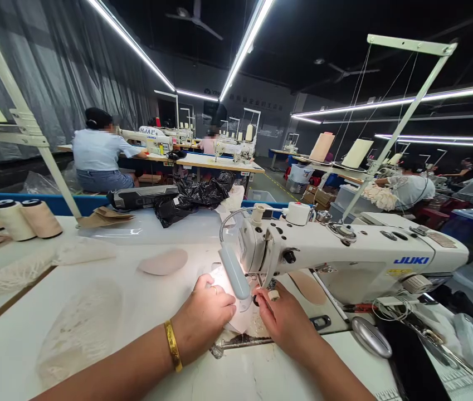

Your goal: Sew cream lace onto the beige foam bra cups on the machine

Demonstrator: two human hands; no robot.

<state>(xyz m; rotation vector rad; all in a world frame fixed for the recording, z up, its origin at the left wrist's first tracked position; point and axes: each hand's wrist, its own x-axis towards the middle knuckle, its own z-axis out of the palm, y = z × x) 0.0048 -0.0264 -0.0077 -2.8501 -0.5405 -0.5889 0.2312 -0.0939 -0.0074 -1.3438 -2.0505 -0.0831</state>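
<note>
A small pale piece of fabric (pixel 241 322) lies under the needle area of a white sewing machine (pixel 336 250), lit by a grey clip-on lamp (pixel 235 273). On its left side, my left hand (pixel 203 314) has its fingers curled and closed on the fabric. My right hand (pixel 288 317) is right beside the presser foot, its thumb and fingers drawn together. What sits between those fingertips is too small to make out. The lamp hides part of the fabric and the needle.
A beige oval piece (pixel 164 262) lies left of the machine; another (pixel 309 287) lies under its arm. Sheer lace (pixel 81 323) covers the left of the table. Thread cones (pixel 39 218), a black plastic bag (pixel 196 195) and a silver oval object (pixel 372 337) surround the work. Co-workers sit beyond.
</note>
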